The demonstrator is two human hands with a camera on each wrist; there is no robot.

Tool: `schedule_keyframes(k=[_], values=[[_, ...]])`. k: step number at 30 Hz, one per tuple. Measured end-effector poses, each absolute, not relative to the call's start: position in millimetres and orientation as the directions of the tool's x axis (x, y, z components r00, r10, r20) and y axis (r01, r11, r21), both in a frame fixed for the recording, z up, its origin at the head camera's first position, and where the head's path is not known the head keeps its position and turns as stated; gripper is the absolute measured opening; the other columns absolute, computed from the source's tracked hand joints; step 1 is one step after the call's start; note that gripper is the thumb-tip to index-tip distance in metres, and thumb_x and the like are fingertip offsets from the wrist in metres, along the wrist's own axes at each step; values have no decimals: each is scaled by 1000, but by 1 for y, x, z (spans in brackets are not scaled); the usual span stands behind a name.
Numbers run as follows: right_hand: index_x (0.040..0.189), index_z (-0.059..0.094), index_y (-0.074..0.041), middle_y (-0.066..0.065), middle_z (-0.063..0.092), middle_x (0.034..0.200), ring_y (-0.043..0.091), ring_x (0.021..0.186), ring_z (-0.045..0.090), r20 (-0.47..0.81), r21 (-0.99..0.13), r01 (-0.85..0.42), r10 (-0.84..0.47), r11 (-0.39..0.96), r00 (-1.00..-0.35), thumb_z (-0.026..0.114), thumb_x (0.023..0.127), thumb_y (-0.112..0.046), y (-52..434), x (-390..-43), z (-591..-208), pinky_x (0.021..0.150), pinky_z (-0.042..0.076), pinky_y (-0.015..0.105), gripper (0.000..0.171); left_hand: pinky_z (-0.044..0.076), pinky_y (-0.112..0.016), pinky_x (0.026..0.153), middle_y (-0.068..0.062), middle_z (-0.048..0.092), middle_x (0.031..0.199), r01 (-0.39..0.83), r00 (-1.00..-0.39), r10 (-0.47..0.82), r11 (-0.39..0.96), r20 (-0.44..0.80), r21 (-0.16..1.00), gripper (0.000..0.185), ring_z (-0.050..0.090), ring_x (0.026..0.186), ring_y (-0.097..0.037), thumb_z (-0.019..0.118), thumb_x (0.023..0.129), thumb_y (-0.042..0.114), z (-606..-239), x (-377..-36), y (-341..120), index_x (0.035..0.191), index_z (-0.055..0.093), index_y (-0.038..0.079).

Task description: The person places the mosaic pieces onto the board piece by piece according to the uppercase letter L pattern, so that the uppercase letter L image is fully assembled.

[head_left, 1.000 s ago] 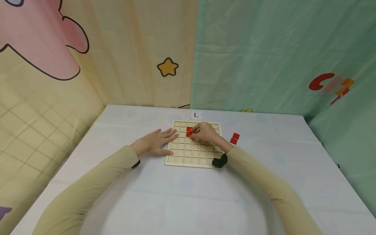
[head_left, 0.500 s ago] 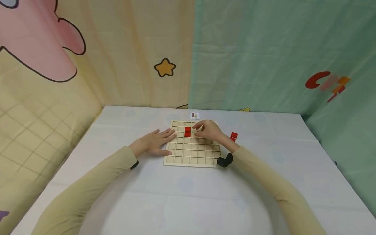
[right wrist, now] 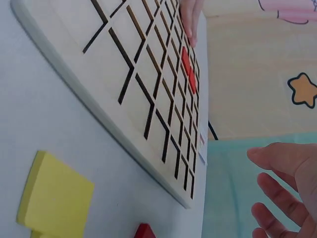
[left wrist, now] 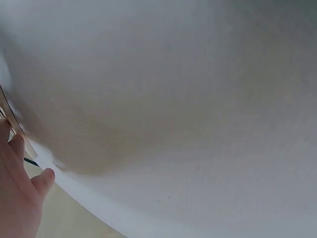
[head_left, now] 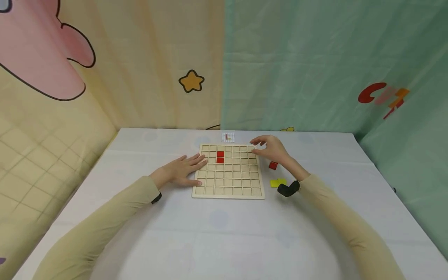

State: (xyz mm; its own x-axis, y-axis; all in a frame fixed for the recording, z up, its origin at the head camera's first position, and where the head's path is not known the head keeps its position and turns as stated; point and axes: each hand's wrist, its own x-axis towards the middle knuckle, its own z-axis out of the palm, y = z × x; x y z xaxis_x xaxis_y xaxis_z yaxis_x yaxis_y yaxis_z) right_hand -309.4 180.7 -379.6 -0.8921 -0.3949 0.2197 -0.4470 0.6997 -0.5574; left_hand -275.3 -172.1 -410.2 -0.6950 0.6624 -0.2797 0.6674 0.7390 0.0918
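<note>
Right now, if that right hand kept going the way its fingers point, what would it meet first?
The right hand points leftward over the wooden grid board's far right corner, so probably empty cells first; its height above them is unclear.

The left hand (head_left: pixel 183 171) lies flat, palm down, fingers straight and together, pointing toward the far edge of the desk. The right hand (head_left: pixel 268 148) hovers raised near the far edge, fingers loosely spread, holding nothing. Both forearms wear beige sleeves.

Pale matt wooden grid board (head_left: pixel 227 182) with dark-edged cells, smooth matt red tiles (head_left: pixel 220 157) set in it, matt yellow tile (right wrist: pixel 54 191), table (head_left: pixel 217 233) under smooth white cloth, thin printed fabric backdrop (head_left: pixel 280 58)
</note>
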Motion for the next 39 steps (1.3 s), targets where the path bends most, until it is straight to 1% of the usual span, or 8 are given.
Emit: schedule_keyframes(k=[6, 12, 15, 21, 24, 28, 30, 39], values=[[114, 68, -1, 19, 69, 111, 37, 100, 61, 251, -546, -432, -352, 717, -902, 73, 85, -14, 207, -305, -382, 90, 48, 52, 32, 14, -62, 116, -6, 7, 164, 660, -697, 658, 744, -285, 105, 86, 7, 151, -29, 45, 92, 63, -413, -271, -178, 156, 10, 17], [112, 69, -2, 18, 69, 108, 35, 98, 61, 271, -576, -364, -249, 732, -930, 74, 84, -14, 239, -295, -395, 87, 48, 52, 31, 14, -60, 116, -5, 6, 164, 670, -696, 667, 736, -267, 93, 85, 6, 151, -28, 44, 93, 63, -412, -271, -180, 156, 10, 18], [114, 68, -2, 19, 69, 108, 34, 98, 60, 238, -590, -312, -209, 745, -949, 72, 85, -14, 251, -290, -403, 86, 49, 48, 31, 13, -61, 116, -5, 5, 164, 672, -694, 668, 735, -267, 90, 86, 6, 151, -28, 43, 92, 64, -412, -272, -180, 156, 9, 18], [116, 66, -2, 20, 69, 110, 34, 100, 58, 112, -605, -171, -129, 778, -985, 70, 88, -18, 261, -285, -412, 85, 50, 42, 33, 13, -61, 116, -6, 5, 164, 666, -697, 666, 739, -266, 102, 86, 5, 151, -29, 44, 92, 63, -412, -273, -180, 156, 10, 18], [117, 66, -1, 21, 69, 109, 33, 99, 58, 75, -609, -145, -125, 780, -989, 70, 88, -20, 262, -288, -415, 84, 49, 39, 35, 13, -61, 117, -5, 5, 164, 661, -700, 662, 743, -270, 105, 86, 5, 151, -28, 45, 92, 63, -411, -273, -179, 156, 10, 18], [116, 67, 0, 19, 70, 106, 29, 93, 58, 38, -589, -126, -128, 798, -991, 71, 87, -22, 264, -292, -419, 76, 46, 28, 36, 12, -60, 117, -4, 4, 164, 660, -699, 659, 744, -278, 103, 86, 4, 151, -27, 44, 91, 65, -410, -274, -177, 156, 9, 20], [115, 68, 0, 19, 71, 106, 28, 91, 59, 23, -573, -118, -128, 811, -991, 72, 87, -23, 265, -293, -420, 72, 44, 24, 37, 12, -61, 116, -5, 4, 164, 668, -693, 669, 736, -270, 111, 86, 5, 151, -28, 44, 92, 65, -411, -274, -177, 156, 9, 19], [115, 69, -1, 19, 70, 109, 26, 87, 59, -21, -524, -115, -148, 844, -989, 71, 86, -23, 265, -295, -419, 67, 44, 24, 37, 11, -61, 116, -5, 6, 164, 678, -686, 680, 726, -257, 114, 85, 7, 151, -27, 45, 92, 63, -413, -276, -175, 156, 12, 18]])
